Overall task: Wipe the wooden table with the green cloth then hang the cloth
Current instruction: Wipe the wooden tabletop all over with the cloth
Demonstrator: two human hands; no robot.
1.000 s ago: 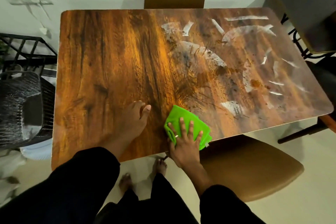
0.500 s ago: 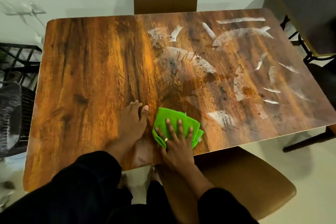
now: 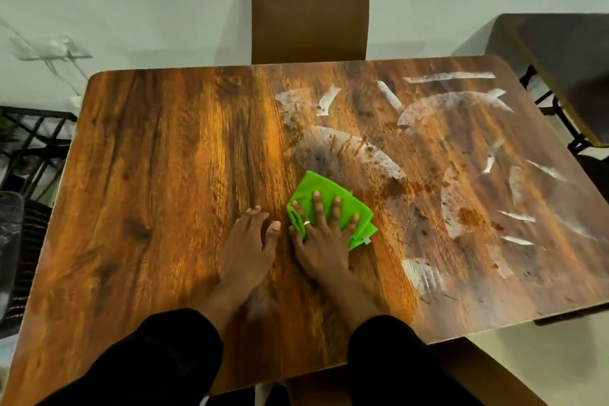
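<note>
Green cloth (image 3: 331, 206) lies folded on the wooden table (image 3: 158, 175), roughly mid-width & nearer the person's edge than the far one. R hand (image 3: 321, 241) is pressed flat on top of it, palm down, fingers (image 3: 317, 208) spread wide & straight, not curled round the fabric; a ring (image 3: 306, 223) shows on one of them. Cloth sticks out past the fingertips on the far side & at the R, w/ a small pale tag at its near-R corner. L hand (image 3: 247, 242) rests flat on bare wood just beside the cloth, on its L, fingers together & extended, thumb angled toward the cloth, holding nothing; can't tell if thumb tip touches the fabric. Both forearms come in from the bottom edge in dark sleeves (image 3: 148, 359). Table's L half looks clean, warm orange-brown grain. R half carries whitish smears (image 3: 454, 102) in arcs & short streaks, plus brown spots (image 3: 468, 217); the closest smear starts just beyond the cloth's far edge. A brown chair (image 3: 309, 20) stands tucked at the far side against a pale wall. A dark side table (image 3: 566, 69) sits off the far-R corner, black metal rack (image 3: 33, 138) off the L edge. Another brown seat shows below the near-R corner, partly hidden.
</note>
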